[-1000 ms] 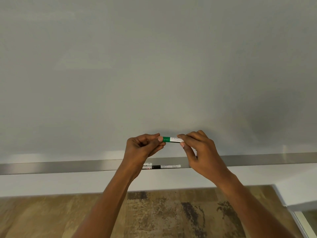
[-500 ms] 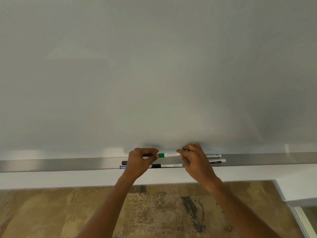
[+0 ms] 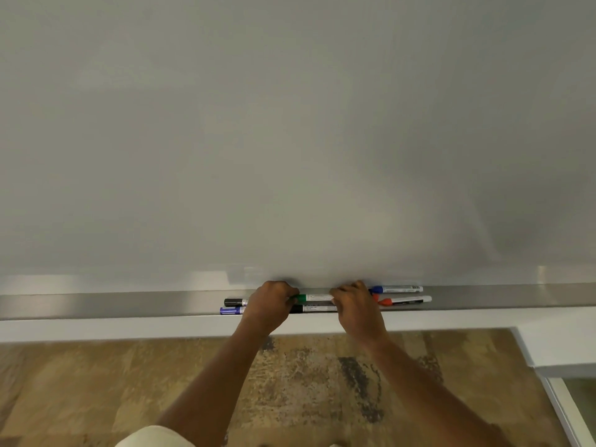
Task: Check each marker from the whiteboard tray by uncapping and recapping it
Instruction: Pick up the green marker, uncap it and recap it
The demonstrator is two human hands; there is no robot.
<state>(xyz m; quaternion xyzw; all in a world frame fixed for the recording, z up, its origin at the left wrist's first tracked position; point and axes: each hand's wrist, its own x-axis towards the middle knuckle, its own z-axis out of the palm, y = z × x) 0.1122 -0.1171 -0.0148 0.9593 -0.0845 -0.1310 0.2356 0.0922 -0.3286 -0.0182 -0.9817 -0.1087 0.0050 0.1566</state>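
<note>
A green-capped marker (image 3: 314,297) with a white barrel lies level just over the metal whiteboard tray (image 3: 129,303). My left hand (image 3: 269,306) grips its green cap end and my right hand (image 3: 356,309) grips the barrel end. In the tray lie a black-capped marker (image 3: 235,302) and a blue-capped one (image 3: 232,310) to the left, a black marker (image 3: 314,308) between my hands, and a blue marker (image 3: 395,289) and a red marker (image 3: 404,300) to the right. I cannot tell whether the green marker touches the tray.
The grey whiteboard (image 3: 290,140) fills the upper view. A white ledge (image 3: 129,327) runs below the tray, stepping out at the right (image 3: 558,346). Mottled brown floor (image 3: 96,391) lies beneath.
Both hands have come down with the green marker from in front of the board to the tray. More markers have come into view left and right of my hands.
</note>
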